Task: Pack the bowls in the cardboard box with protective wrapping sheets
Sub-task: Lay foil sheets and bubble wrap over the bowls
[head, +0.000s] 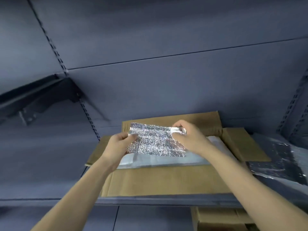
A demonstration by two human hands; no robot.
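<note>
Both my hands pinch a silver foil wrapping sheet (pixel 154 142), left hand (pixel 121 142), right hand (pixel 186 137), just above the open cardboard box (pixel 160 180).

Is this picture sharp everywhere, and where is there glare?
Head view: the silver wrapping sheet held over the cardboard box glitters with speckled glare; the shelf bracket at the left is smeared by motion blur; straight shelf lines bend from wide-angle distortion.

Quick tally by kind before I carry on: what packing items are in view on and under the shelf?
Brown cardboard boxes: 2 (open box on shelf, box below shelf)
Silver foil wrapping sheets: 2 (held, lying right of the open box)
White padding layer in open box: 1
Bowls: 0 visible
Total: 5
</note>
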